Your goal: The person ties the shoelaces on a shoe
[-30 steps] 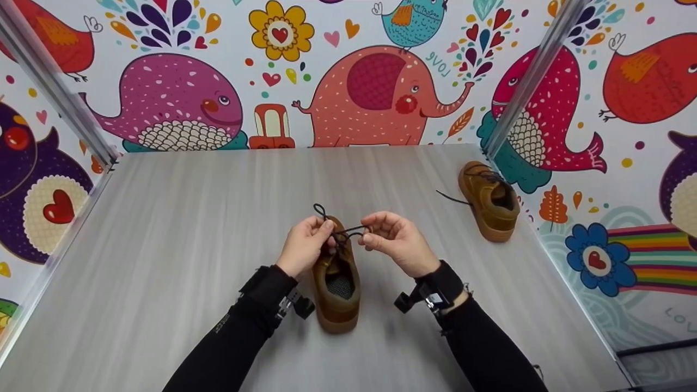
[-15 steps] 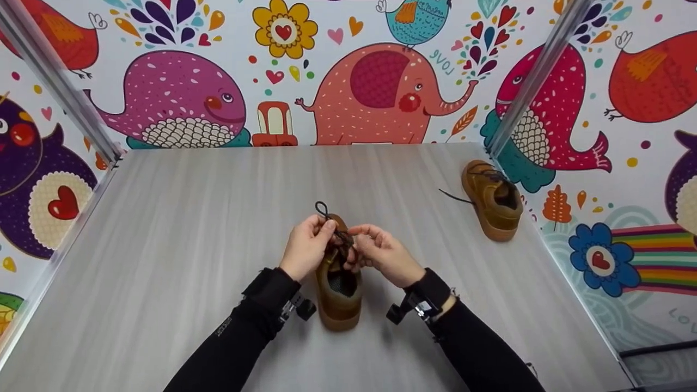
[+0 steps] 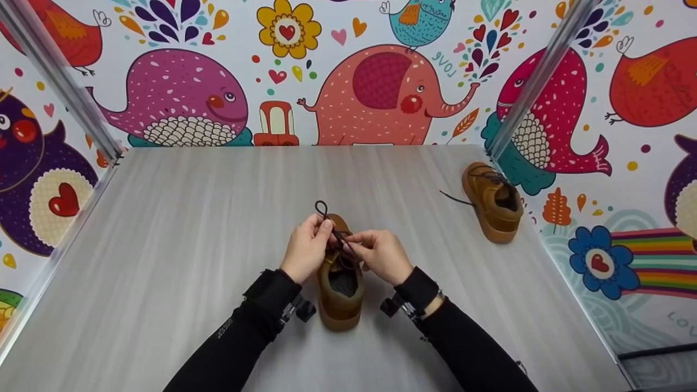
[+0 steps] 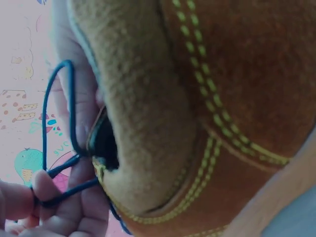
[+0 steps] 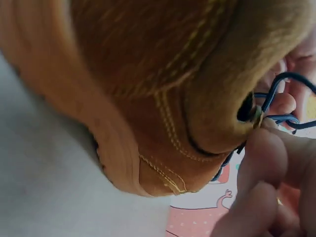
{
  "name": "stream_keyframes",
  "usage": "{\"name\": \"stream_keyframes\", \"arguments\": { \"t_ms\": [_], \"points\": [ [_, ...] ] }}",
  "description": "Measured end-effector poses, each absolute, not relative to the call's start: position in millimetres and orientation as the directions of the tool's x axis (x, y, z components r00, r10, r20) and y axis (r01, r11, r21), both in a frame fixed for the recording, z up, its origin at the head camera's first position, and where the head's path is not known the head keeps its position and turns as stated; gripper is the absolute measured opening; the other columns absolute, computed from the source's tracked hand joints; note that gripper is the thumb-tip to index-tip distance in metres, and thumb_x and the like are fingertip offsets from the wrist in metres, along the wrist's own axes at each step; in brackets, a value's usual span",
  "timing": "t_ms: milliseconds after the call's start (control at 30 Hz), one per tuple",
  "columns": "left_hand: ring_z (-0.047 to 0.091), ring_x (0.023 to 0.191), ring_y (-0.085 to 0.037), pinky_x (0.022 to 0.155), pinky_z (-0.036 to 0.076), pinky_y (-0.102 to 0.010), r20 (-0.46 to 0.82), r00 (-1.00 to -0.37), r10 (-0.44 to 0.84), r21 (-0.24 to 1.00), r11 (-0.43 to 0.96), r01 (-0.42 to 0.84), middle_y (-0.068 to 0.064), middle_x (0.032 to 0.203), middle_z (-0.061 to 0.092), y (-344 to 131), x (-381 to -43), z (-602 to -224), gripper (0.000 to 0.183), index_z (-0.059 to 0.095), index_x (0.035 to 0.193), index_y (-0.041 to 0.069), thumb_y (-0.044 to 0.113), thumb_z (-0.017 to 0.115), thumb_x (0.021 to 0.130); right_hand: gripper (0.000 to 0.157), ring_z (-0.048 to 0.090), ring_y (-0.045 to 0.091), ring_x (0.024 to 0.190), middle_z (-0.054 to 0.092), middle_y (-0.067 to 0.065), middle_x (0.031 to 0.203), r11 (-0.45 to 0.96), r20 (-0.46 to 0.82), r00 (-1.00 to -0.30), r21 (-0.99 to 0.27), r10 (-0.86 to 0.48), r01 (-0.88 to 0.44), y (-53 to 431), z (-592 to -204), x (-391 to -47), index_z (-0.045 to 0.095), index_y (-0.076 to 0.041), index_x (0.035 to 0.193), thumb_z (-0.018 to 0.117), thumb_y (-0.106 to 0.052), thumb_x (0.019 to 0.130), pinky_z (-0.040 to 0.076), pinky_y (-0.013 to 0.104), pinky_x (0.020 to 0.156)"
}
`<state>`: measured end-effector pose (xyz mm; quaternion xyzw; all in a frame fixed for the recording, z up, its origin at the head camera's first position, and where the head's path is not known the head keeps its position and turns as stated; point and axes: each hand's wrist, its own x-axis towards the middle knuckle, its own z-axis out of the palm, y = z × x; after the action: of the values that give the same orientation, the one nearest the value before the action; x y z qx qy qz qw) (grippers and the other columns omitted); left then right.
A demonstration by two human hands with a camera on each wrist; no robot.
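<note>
Brown shoe (image 3: 340,310) is sitting upright on grey surface (image 3: 190,228), lower mid of head view, toe pointing away from person, heel nearest. Dark lace (image 3: 322,207) is running up from shoe front, forming a loop past the L fingertips; looking blue in both wrist views. L hand (image 3: 305,250) is pinching lace btwn thumb & index, no gap showing, just above toe end. R hand (image 3: 384,256) is also pinching lace, thumb & index together, just R of L fingertips; its other fingers are bending in, partly hidden. Both hands are staying v. close, over shoe's lacing.

2nd shoe (image 3: 493,204) is standing well apart, far R, near R wall (image 3: 626,179), w/ a loose lace end (image 3: 456,197) trailing L onto surface. Person is wearing black sleeves (image 3: 218,343) + wrist straps (image 3: 272,291). Back wall (image 3: 277,81) is showing cartoon whale, elephant, etc.
</note>
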<state>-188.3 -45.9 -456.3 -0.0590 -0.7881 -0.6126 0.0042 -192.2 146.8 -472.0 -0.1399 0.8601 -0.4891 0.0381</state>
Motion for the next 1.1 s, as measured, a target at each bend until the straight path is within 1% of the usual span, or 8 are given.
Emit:
{"name": "stream_keyframes", "arguments": {
  "t_ms": [67, 167, 267, 400, 567, 800, 933, 1100],
  "points": [
    [0.064, 0.078, -0.016, 0.074, 0.050, -0.030, 0.070, -0.994, 0.087, 0.967, 0.238, 0.089, -0.013, 0.088, 0.072, -47, -188, -457, 0.024, 0.064, 0.106, 0.001, 0.018, 0.049, 0.115, 0.013, 0.066, 0.011, 0.056, 0.082, 0.004, 0.083, 0.538, 0.121, -0.955, -0.804, -0.270, -0.254, 146, -472, -191, 0.084, -0.009, 0.099, 0.076, -0.019, 0.101, 0.050, 0.020, 0.050],
    [0.064, 0.078, -0.016, 0.073, 0.049, -0.029, 0.067, -0.994, 0.084, 0.969, 0.234, 0.085, -0.014, 0.088, 0.073, -48, -188, -457, 0.024, 0.063, 0.106, 0.001, 0.017, 0.048, 0.115, 0.013, 0.066, 0.012, 0.057, 0.081, 0.004, 0.085, 0.591, 0.173, -0.943, -0.743, -0.284, -0.315, 145, -473, -191, 0.082, -0.010, 0.094, 0.075, -0.018, 0.102, 0.050, 0.021, 0.052],
    [0.063, 0.077, -0.016, 0.072, 0.049, -0.028, 0.076, -0.994, 0.084, 0.969, 0.230, 0.093, -0.014, 0.087, 0.072, -49, -188, -457, 0.025, 0.063, 0.105, 0.001, 0.017, 0.048, 0.115, 0.007, 0.067, 0.012, 0.067, 0.080, 0.005, 0.094, 0.604, 0.224, -0.919, -0.699, -0.324, -0.383, 145, -476, -191, 0.078, -0.010, 0.103, 0.074, -0.014, 0.102, 0.053, 0.023, 0.060],
    [0.061, 0.075, -0.016, 0.070, 0.048, -0.026, 0.090, -0.993, 0.082, 0.972, 0.208, 0.105, -0.011, 0.084, 0.069, -48, -188, -460, 0.024, 0.065, 0.105, 0.001, 0.018, 0.050, 0.114, 0.016, 0.069, 0.016, 0.080, 0.080, 0.008, 0.106, 0.604, 0.283, -0.885, -0.651, -0.370, -0.461, 145, -478, -191, 0.079, -0.007, 0.115, 0.074, -0.009, 0.100, 0.057, 0.026, 0.071],
    [0.063, 0.077, -0.015, 0.070, 0.050, -0.024, 0.102, -0.993, 0.053, 0.977, 0.185, 0.110, -0.012, 0.085, 0.072, -49, -185, -464, 0.024, 0.067, 0.106, -0.001, 0.016, 0.053, 0.113, 0.010, 0.071, 0.015, 0.080, 0.080, 0.004, 0.098, 0.656, 0.333, -0.878, -0.584, -0.344, -0.479, 143, -480, -188, 0.085, -0.011, 0.104, 0.079, -0.013, 0.097, 0.056, 0.027, 0.071],
    [0.068, 0.082, -0.015, 0.076, 0.053, -0.024, 0.094, -0.995, 0.042, 0.988, 0.121, 0.099, -0.021, 0.094, 0.076, -51, -183, -468, 0.022, 0.064, 0.107, -0.003, 0.015, 0.052, 0.113, 0.006, 0.075, 0.018, 0.082, 0.080, 0.002, 0.096, 0.730, 0.466, -0.828, -0.441, -0.311, -0.522, 139, -489, -179, 0.083, -0.012, 0.097, 0.081, -0.018, 0.097, 0.061, 0.038, 0.071],
    [0.068, 0.081, -0.013, 0.076, 0.054, -0.023, 0.082, -0.996, 0.036, 0.993, 0.084, 0.085, -0.019, 0.094, 0.075, -50, -182, -470, 0.022, 0.063, 0.109, -0.003, 0.015, 0.052, 0.113, 0.006, 0.075, 0.021, 0.081, 0.078, 0.003, 0.093, 0.762, 0.417, -0.848, -0.415, -0.327, -0.497, 137, -486, -176, 0.077, -0.011, 0.096, 0.079, -0.017, 0.098, 0.060, 0.040, 0.069],
    [0.068, 0.082, -0.013, 0.077, 0.054, -0.023, 0.062, -0.998, 0.032, 0.996, 0.062, 0.064, -0.017, 0.093, 0.076, -49, -182, -471, 0.021, 0.063, 0.107, -0.003, 0.015, 0.054, 0.113, 0.012, 0.070, 0.028, 0.083, 0.072, 0.009, 0.091, 0.793, 0.173, -0.902, -0.433, -0.395, -0.430, 135, -474, -179, 0.067, -0.009, 0.096, 0.068, -0.017, 0.105, 0.057, 0.046, 0.071]
  ]
}}
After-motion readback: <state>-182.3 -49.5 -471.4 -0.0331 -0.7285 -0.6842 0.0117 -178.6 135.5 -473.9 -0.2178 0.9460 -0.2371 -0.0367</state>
